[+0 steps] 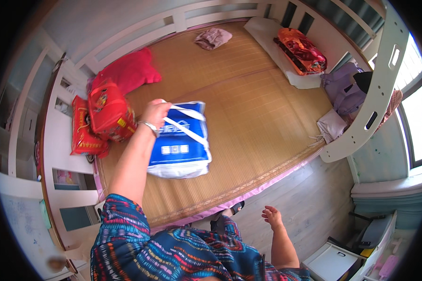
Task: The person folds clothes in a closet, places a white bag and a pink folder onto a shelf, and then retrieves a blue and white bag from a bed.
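My left hand (156, 113) grips the white strap handles of a blue and white fabric bag (183, 140), which bears printed writing. The bag is over the woven mat (246, 116) that covers the bed; whether its weight rests there I cannot tell. A bracelet circles my left wrist. Past the bed's near edge, over the floor, my right hand (272, 215) hangs with fingers slightly apart and nothing in it. Just left of the blue bag are a red bag with cartoon prints (109, 112) and a flatter red package (84, 128).
A bright pink pillow (130, 70) and a folded pale pink cloth (213, 38) lie farther back. Toward the right are a folded orange-red blanket (300, 51), a purple backpack (343, 86) and a white slotted guard panel (369, 102). A white box (328, 261) stands on the floor.
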A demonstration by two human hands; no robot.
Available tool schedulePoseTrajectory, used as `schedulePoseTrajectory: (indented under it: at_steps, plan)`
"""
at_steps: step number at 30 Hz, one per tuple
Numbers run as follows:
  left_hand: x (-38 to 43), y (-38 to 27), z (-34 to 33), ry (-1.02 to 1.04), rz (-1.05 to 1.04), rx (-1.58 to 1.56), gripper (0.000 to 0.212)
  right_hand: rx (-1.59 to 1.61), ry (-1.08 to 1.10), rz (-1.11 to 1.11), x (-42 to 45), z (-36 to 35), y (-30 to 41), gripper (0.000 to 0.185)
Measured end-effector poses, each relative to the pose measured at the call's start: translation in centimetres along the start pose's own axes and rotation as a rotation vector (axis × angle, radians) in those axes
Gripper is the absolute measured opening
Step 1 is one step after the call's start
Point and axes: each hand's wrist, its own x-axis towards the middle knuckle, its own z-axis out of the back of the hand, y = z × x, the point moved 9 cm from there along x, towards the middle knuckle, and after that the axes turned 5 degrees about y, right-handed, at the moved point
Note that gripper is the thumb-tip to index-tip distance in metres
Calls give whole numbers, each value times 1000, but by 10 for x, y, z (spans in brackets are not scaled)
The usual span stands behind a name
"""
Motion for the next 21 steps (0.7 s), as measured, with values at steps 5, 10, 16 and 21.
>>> schedulePoseTrajectory:
  at_steps: [5,10,16,21]
  plan:
    - [52,34,-137,185,74,-235,17,78,43,48,32,-1,32,35]
    - [81,15,-252,258,-445,831,14,132,44,184,96,-6,85,35]
    - [100,71,-315,154,-476,1309,36,146,53,294,177,-11,136,36]
    - [152,95,-318,-44,-298,1438,43,213,-69,272,255,24,150,32]
